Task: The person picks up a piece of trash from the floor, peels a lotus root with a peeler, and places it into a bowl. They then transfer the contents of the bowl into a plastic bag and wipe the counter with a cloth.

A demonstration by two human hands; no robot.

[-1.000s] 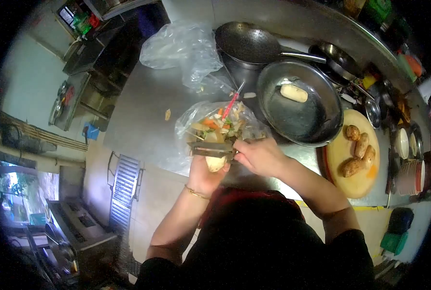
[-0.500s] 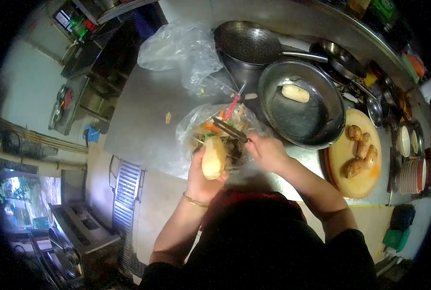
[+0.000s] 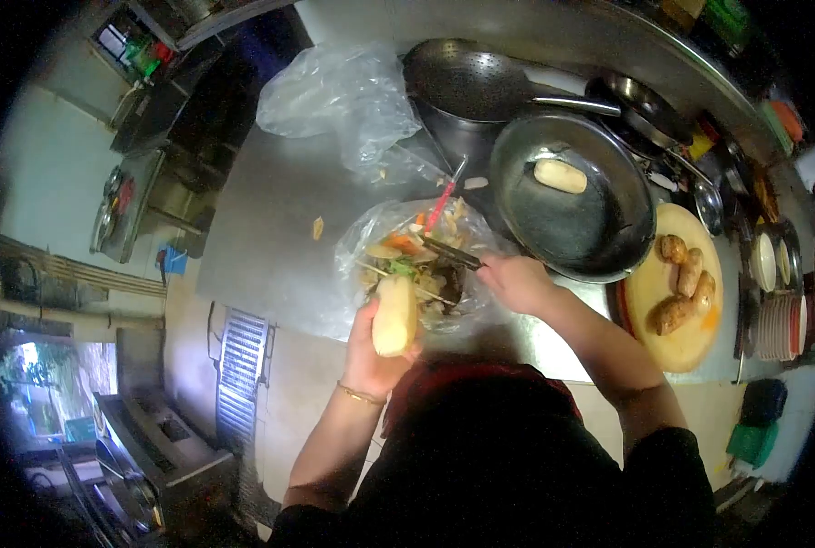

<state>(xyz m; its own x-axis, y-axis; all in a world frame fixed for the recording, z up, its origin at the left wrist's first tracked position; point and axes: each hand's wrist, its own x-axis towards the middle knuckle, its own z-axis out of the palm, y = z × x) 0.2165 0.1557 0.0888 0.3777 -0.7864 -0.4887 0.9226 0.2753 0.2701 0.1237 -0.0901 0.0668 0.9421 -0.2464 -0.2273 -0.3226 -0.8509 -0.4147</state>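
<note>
My left hand (image 3: pixel 377 349) wraps round a pale, peeled piece of lotus root (image 3: pixel 395 317), held upright at the near edge of a clear plastic bag (image 3: pixel 351 245). In my right hand (image 3: pixel 520 283) is a dark peeler (image 3: pixel 453 253), its head over the bag and a little apart from the lotus root. Inside the open bag lie peelings and food scraps (image 3: pixel 405 247), with orange and green bits. A red-handled tool with a metal tip (image 3: pixel 442 203) leans across the far side of the bag.
Another peeled piece (image 3: pixel 561 176) lies in a large metal basin (image 3: pixel 519 215). Several brown unpeeled pieces (image 3: pixel 673 313) rest on a round cutting board (image 3: pixel 667 356). Behind are a perforated strainer (image 3: pixel 467 78) and a crumpled plastic bag (image 3: pixel 334 91). Stacked plates (image 3: pixel 776 327) stand at the right.
The peeler has drawn back to the right, away from the lotus root. My left hand has lowered slightly and turned the piece, which now shows a different side.
</note>
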